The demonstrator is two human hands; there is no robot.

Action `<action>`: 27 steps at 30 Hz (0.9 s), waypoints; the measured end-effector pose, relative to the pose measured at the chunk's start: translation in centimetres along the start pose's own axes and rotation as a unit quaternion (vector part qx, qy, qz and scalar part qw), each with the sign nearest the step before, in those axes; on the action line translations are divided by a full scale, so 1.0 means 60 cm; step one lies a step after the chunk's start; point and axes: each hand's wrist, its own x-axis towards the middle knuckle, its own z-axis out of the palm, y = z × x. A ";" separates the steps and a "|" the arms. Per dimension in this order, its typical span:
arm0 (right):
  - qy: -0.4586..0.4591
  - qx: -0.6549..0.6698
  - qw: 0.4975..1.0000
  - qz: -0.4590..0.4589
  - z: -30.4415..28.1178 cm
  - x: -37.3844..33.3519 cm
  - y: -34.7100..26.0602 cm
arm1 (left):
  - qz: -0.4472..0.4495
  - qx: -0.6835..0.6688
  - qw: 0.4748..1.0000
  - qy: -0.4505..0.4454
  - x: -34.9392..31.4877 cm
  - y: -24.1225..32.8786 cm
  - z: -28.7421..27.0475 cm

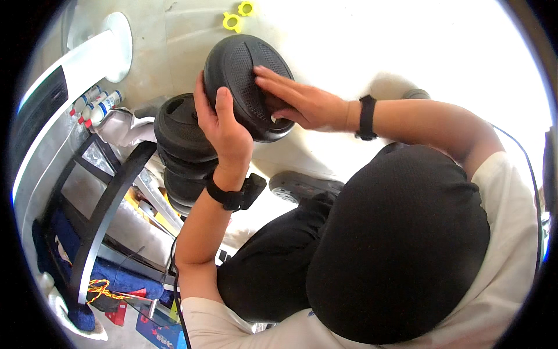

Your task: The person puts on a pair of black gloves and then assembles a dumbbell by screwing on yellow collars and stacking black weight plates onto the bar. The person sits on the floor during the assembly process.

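Note:
A thick, round black weight plate point(235, 78) with a mesh-textured face is held up, tilted, in front of me. My left hand point(224, 119) grips it by its left edge, thumb on the face and fingers round the rim. Across the face lies my right hand point(299, 102), its fingers stretched out and touching the texture. A small whitish bit point(274, 119) shows by the lower fingers of that hand; what it is I cannot make out. Just left of the held plate stands a stack of similar black plates point(180, 134), partly hidden by my left hand and wrist.
Two yellow ring-shaped collars point(232, 22) lie on the pale floor beyond the plate. At left are white bottles point(104, 106), a white round base point(119, 46) and a dark frame point(110, 203). My shoe point(302, 185) rests near the stack; a black cable point(523, 154) runs at right.

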 end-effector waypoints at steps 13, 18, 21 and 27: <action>0.055 0.072 0.982 0.164 -0.013 -0.008 0.001 | 0.020 0.034 0.999 -0.032 0.006 0.032 0.035; 0.097 0.097 0.980 0.143 -0.026 0.005 -0.010 | 0.026 0.070 0.997 -0.019 0.010 0.027 0.035; 0.142 0.052 0.973 0.174 -0.029 0.041 0.022 | 0.021 0.041 0.998 -0.032 0.016 0.019 0.026; 0.075 0.024 0.990 0.119 -0.030 0.023 0.006 | 0.012 0.019 0.999 -0.023 0.020 0.019 0.017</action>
